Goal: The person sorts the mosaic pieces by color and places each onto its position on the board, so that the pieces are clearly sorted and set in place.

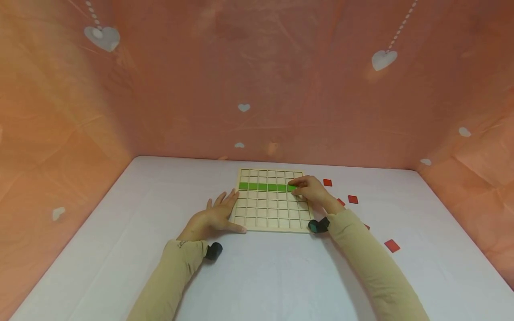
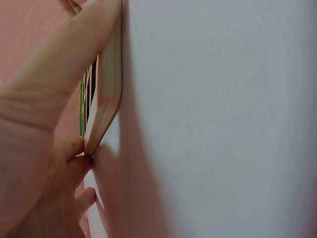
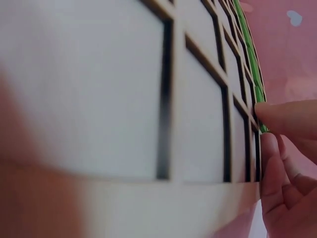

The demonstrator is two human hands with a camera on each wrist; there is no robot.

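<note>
A wooden grid board lies flat on the white table. One row of its squares, toward the far side, is filled with green square tiles. My right hand pinches a green tile between thumb and fingers at that row's right part; in the right wrist view the thumb touches the green. Along the board's left edge rests my left hand, its fingers spread and fairly straight. The left thumb lies against the near edge of the board.
Several red square tiles are scattered on the table to the right, among them one by the far side, another nearer and one beside the right sleeve. Orange-pink cloth walls with pale hearts enclose the table.
</note>
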